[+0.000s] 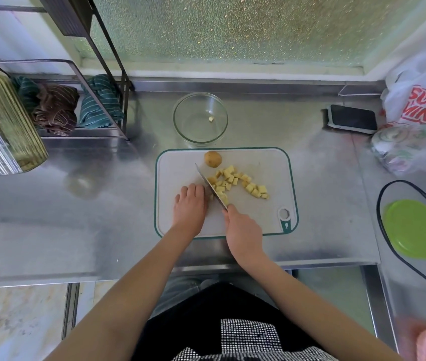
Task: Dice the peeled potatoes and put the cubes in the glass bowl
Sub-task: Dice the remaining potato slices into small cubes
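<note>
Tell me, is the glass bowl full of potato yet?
Nearly empty: the glass bowl holds one cube.

Knife handle is swallowed by the right hand. Whatever's pinned under the left hand can't be made out. At 3 o'clock, the bag's red lettering gets cut off.

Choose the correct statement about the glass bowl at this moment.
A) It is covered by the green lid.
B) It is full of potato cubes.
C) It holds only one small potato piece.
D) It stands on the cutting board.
C: the glass bowl stands on the steel counter beyond the cutting board with a single small potato piece inside, while the potato cubes lie on the board.
</note>
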The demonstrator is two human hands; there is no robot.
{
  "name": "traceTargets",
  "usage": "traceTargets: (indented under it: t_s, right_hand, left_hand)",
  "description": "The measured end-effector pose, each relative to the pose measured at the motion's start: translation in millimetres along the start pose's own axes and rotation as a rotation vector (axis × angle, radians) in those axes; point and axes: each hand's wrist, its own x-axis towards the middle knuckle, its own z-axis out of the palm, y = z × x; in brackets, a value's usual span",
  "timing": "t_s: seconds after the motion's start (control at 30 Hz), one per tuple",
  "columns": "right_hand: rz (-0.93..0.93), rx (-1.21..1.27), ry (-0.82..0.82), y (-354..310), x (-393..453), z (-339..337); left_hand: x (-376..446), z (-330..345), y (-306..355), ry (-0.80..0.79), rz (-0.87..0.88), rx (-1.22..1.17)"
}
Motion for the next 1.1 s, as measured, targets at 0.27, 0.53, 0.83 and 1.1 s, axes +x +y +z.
traceTargets:
  t_s: [0.27, 0.53, 0.83, 1.1]
  right_hand:
    - [-0.02, 0.089, 0.015, 11, 2, 2]
    - [-0.183, -0.235, -0.073, 21, 12, -21]
    - [-0.257, -0.404, -0.01, 48, 2, -26]
    - [-0.332, -0.467, 0.119, 68, 4, -32]
  left_hand:
    - [-23, 3, -25, -0.008, 0.263, -0.001]
    - [-22, 8, -41, -0.001, 0.329, 0.002]
    - [-8, -7, -12, -0.035, 0.029, -0.261]
    - [-10, -39, 22, 0.251, 0.41, -0.139]
